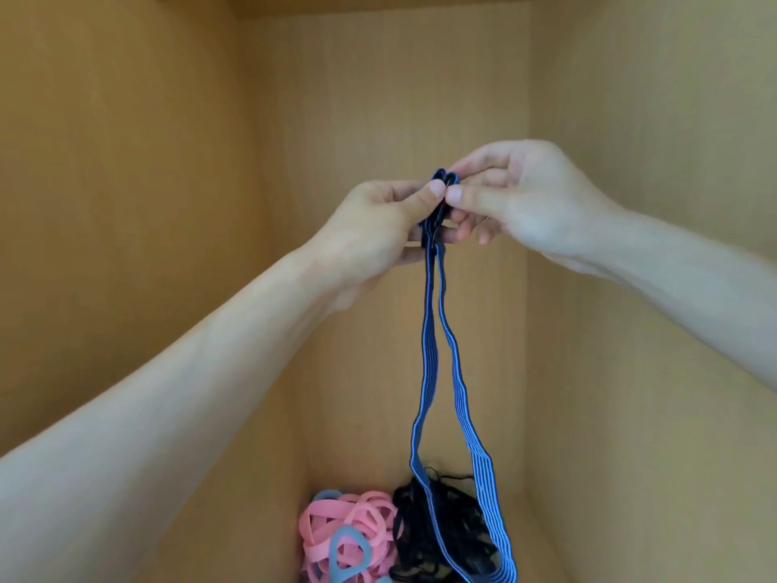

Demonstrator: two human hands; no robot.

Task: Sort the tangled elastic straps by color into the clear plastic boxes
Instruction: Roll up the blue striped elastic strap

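A long blue striped elastic strap (445,372) hangs as a loop in mid-air. My left hand (378,229) and my right hand (517,195) both pinch its gathered top end between thumb and fingers, thumbs nearly touching. The loop's lower end drapes over a tangled black pile of straps (445,532) at the bottom. To the left of that lies a heap of pink straps (353,528) with light blue straps (349,553) mixed in. No clear plastic box is in view.
Light brown wooden walls (126,204) close in on the left, right and back, forming a narrow compartment. The strap piles lie on its floor (534,540) at the bottom centre.
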